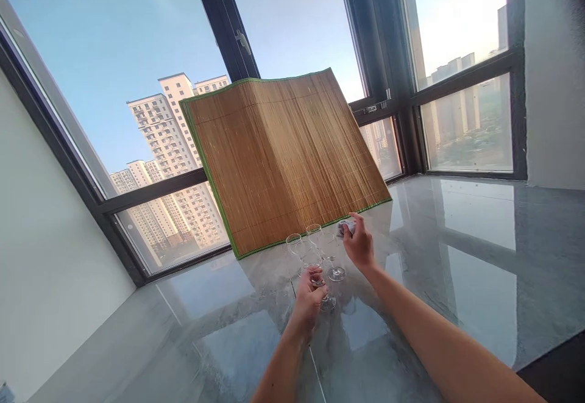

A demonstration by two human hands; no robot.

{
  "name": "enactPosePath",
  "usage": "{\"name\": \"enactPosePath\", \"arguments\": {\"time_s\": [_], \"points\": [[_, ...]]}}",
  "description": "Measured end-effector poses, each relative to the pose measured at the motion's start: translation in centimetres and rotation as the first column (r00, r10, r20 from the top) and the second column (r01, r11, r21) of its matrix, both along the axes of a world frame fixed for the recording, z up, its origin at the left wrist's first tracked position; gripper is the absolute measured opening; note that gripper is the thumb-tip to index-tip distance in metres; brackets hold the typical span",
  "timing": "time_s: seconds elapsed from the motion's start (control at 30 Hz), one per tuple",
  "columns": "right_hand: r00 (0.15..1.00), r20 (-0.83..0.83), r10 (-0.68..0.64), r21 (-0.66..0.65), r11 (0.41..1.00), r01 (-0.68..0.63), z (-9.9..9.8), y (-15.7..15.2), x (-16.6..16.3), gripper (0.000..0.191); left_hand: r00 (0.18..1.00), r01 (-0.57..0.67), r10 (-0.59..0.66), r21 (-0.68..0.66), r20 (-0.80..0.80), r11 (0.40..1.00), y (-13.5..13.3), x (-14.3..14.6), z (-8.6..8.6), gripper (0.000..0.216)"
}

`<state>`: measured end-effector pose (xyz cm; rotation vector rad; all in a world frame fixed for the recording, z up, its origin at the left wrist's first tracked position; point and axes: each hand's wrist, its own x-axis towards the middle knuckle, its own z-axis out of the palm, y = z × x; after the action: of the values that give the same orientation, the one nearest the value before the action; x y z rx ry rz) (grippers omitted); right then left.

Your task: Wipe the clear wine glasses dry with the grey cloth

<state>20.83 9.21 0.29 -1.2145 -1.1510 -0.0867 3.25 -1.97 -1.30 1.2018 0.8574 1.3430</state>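
Two clear stemmed wine glasses stand on a glossy grey marble surface (457, 256). My left hand (308, 298) is closed round the stem of the nearer wine glass (304, 256). My right hand (359, 246) is closed on a small crumpled cloth (346, 227), held beside the farther wine glass (320, 241), whose round foot rests on the surface to the left of my right wrist.
A bamboo mat (283, 159) with a green edge leans upright against the dark window frame (150, 192) just behind the glasses. Large windows run along the back and right. A white wall (41, 269) stands at the left.
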Motion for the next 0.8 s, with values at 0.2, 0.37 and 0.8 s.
{"name": "enactPosePath", "arguments": {"time_s": [0.2, 0.37, 0.8], "points": [[0.998, 0.06, -0.002, -0.059, 0.998, 0.006, -0.6, 0.4, -0.2, 0.049, 0.999, -0.005, 0.007, 0.041, -0.052, 0.999, 0.6, 0.2, -0.7, 0.044], [0.997, 0.078, 0.003, -0.102, 0.995, 0.005, -1.2, 0.6, -0.3, 0.051, 0.984, -0.063, 0.06, -0.015, -0.167, 0.998, 0.1, 0.1, 0.0, 0.048], [0.999, 0.048, 0.016, -0.203, 0.979, -0.006, -2.1, 1.1, -0.1, 0.053, 0.553, -0.07, 0.377, 0.409, -0.743, 0.91, 0.4, -5.5, 1.5, 0.041]]}}
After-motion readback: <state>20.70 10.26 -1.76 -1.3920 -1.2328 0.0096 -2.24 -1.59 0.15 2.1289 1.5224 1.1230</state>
